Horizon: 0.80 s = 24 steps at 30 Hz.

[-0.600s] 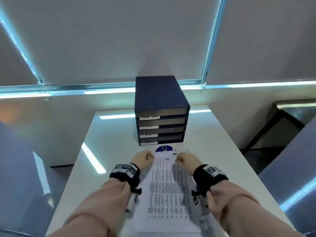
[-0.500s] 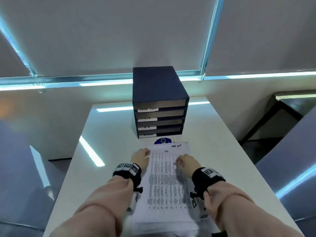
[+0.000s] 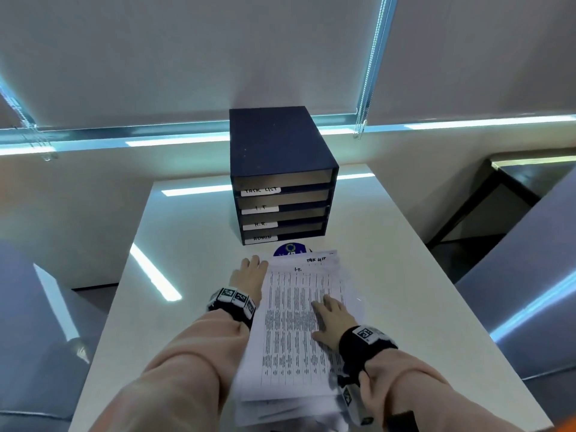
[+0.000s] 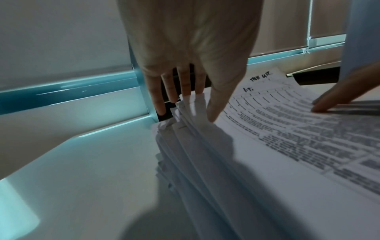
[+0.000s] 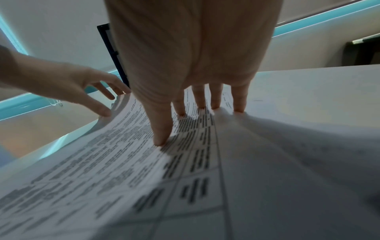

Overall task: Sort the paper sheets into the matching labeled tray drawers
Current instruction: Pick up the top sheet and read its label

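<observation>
A dark blue tray unit [image 3: 280,157] stands at the table's far middle; its drawer labels read TASK LIST [image 3: 260,190], I.T. [image 3: 260,208], H.R. [image 3: 260,224] and ADMIN [image 3: 260,238]. In front of it lies a thick stack of printed sheets [image 3: 290,338]; the top sheet is hand-marked "I.T." [image 3: 297,269], and a sheet below shows "TASK LIST" [image 3: 315,260]. My left hand [image 3: 251,269] lies along the stack's far left corner, thumb [image 4: 213,115] on the top sheet, straight fingers [image 4: 185,91] against the sheets' corner edges. My right hand [image 3: 328,313] presses spread fingertips [image 5: 161,141] onto the top sheet.
A round blue sticker or disc [image 3: 290,248] lies between the trays and the stack. The white table [image 3: 187,244] has bare surface left and right of the papers. A dark side table [image 3: 514,188] stands at the right, with grey chair backs at both lower sides.
Both hands were at the top sheet's far edge with curled fingers. The right hand has slid back toward me to mid-sheet, and the left now lies straight at the far left corner.
</observation>
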### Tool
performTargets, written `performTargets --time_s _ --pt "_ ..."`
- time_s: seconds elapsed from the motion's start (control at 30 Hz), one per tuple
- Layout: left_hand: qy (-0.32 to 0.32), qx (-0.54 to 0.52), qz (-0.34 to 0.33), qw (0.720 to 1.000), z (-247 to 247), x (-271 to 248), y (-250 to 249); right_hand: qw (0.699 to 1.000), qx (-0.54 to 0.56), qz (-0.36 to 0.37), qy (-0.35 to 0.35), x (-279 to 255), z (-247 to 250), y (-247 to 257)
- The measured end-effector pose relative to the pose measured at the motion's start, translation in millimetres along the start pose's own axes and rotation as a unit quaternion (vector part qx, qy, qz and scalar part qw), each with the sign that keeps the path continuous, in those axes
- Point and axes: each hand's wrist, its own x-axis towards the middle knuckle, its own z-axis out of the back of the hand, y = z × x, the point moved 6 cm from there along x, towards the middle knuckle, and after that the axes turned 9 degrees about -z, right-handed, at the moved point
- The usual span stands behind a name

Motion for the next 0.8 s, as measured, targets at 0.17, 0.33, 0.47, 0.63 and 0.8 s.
performTargets --time_s 0.17,0.33,0.47,0.63,0.8 --pt "-0.101 -0.046 -0.024 0.993 11.1 -12.7 -0.5 1.000 0.021 0.001 0.003 2.3 -1.1 -1.4" --pt "-0.210 -0.499 0.078 0.837 33.0 -33.0 8.0 0.942 0.305 -0.065 -0.123 -3.4 37.8 -22.4" --pt "-0.101 -0.759 0.068 0.639 44.2 -40.4 -6.6 0.780 0.620 -0.068 -0.050 -18.1 58.5 -28.1" --pt "-0.135 -0.780 0.135 0.595 44.2 -34.6 13.3 0.728 0.681 -0.047 0.060 -19.7 56.5 -23.4" --pt "-0.146 -0.726 0.189 0.645 36.4 -34.8 23.5 0.732 0.677 -0.047 0.062 -31.6 50.6 -32.3"
